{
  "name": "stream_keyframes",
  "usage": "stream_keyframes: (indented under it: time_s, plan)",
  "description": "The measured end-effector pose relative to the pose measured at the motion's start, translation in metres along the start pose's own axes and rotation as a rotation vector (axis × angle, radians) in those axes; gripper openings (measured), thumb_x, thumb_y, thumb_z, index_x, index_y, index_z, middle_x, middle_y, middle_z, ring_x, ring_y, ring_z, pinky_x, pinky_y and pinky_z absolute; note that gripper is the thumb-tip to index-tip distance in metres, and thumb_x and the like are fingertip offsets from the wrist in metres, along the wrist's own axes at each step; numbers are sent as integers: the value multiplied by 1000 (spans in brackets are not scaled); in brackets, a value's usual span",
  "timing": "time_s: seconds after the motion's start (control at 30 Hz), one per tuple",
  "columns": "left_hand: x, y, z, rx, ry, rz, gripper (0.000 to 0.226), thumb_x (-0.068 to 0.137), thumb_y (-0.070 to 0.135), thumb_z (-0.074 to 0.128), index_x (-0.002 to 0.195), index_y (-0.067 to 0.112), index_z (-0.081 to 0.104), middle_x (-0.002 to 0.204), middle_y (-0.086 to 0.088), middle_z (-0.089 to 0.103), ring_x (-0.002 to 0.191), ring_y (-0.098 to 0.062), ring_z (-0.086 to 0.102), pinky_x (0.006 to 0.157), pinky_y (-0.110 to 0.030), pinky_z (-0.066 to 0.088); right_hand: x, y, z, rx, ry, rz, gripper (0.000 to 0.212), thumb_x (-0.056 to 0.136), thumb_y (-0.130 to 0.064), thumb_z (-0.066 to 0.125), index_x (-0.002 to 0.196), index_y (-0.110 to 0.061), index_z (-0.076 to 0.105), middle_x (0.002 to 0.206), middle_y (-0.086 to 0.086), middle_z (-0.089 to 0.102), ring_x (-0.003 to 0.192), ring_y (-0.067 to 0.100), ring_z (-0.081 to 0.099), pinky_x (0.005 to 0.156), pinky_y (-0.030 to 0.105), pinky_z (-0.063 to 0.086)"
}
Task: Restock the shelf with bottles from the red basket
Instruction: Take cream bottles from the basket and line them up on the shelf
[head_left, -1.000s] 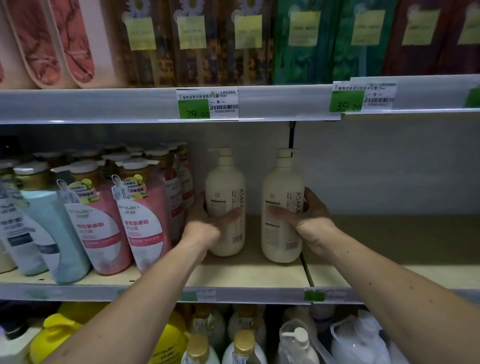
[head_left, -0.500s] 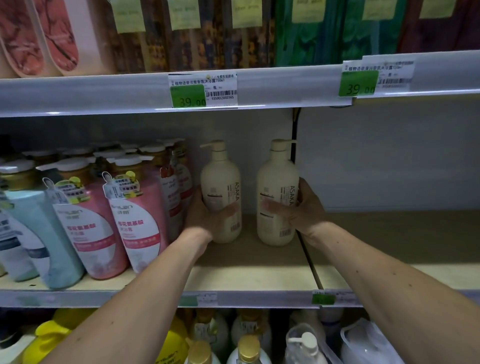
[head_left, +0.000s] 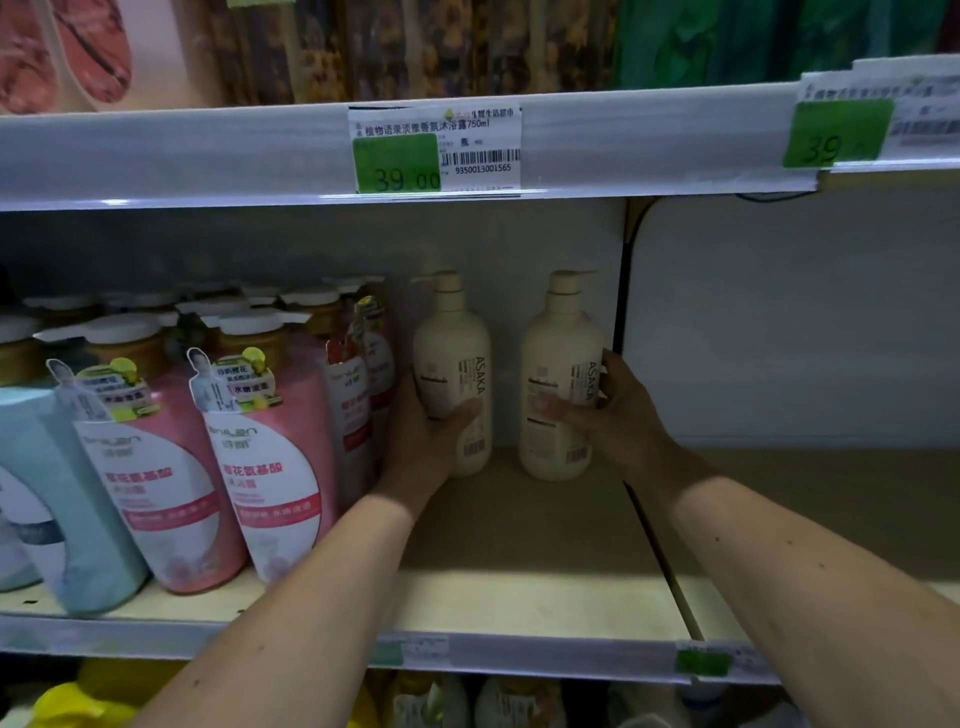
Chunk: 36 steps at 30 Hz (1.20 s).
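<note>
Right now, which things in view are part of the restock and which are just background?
In the job:
left hand gripping left cream pump bottle
right hand gripping right cream pump bottle
middle shelf

Just there:
pink bottles
light blue bottle
price tag
yellow bottles below

A single head-worn camera looks forward and slightly down into the pale beige middle shelf (head_left: 519, 545), close enough that both forearms run in from the bottom edge. The grey upper shelf rail (head_left: 208, 156) crosses near the top; a lower tier peeks in below.
</note>
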<state>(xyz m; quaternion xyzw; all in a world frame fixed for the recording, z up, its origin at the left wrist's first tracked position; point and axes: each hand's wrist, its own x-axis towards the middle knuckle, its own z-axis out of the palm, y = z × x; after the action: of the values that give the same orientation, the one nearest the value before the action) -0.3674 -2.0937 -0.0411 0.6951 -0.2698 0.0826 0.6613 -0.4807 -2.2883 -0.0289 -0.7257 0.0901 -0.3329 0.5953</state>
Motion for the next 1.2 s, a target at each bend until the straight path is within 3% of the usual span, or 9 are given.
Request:
stream_keyframes:
  time_s: [0.1,0.23,0.43,0.6,0.73,0.87,1.0,1.1,1.2]
  plan:
    - [8,-2,4,17,12,6,70,84,15,83,144,12,47,143,-3,59,130,-16,55,109,-35,45,9,3,4,-18,-5,-7,76,61,-31,97,124,-42,56,119,-19,66,112,1,64,88,24,58]
    - [14,-6,4,47,2,1,72,86,18,82,148,13,45,148,-4,56,136,-19,51,110,-34,41,19,7,9,-32,8,-19,88,66,-28,96,141,-29,50,124,-16,64,118,12,63,99,37,55]
    - [22,-7,2,66,-60,-6,74,90,20,78,152,15,40,154,-2,50,143,-20,45,118,-44,38,26,11,12,-70,9,-13,85,67,-36,95,140,-34,51,122,-19,63,113,7,62,99,36,55]
    - [22,-9,1,88,-63,2,75,90,20,78,154,16,38,155,-2,49,143,-19,44,117,-40,37,13,13,12,-173,9,10,79,69,-50,90,135,-33,51,119,-21,63,110,5,63,80,24,58]
    - [24,-14,-1,144,-73,-89,77,84,23,84,148,14,42,149,-6,55,138,-24,52,115,-44,41,-10,43,17,-393,7,58,77,77,-52,84,138,-21,49,131,-5,62,105,8,57,68,3,38]
    - [18,-29,2,255,-106,-136,94,76,18,90,150,12,34,154,-8,48,144,-26,43,120,-47,35,-14,47,19,-288,71,33,87,76,-46,87,146,-21,42,134,-5,57,113,11,58,79,9,44]
    - [18,-32,2,194,-80,-168,91,70,16,94,146,14,42,150,-5,53,141,-23,48,119,-43,38,-15,47,17,-350,29,12,81,83,-46,81,149,-25,39,142,-3,56,114,10,55,93,21,45]
    - [15,-34,5,203,-5,-174,96,65,19,97,146,13,45,146,-7,57,136,-24,53,114,-46,44,-14,50,16,-392,16,33,75,86,-50,77,146,-23,42,135,-5,60,106,8,55,79,5,40]
    - [9,-34,12,344,100,-202,108,64,31,96,152,16,36,152,-11,45,141,-31,43,116,-46,40,-13,51,16,-413,32,24,70,86,-50,76,142,-21,46,119,-10,58,100,7,54,63,-3,37]
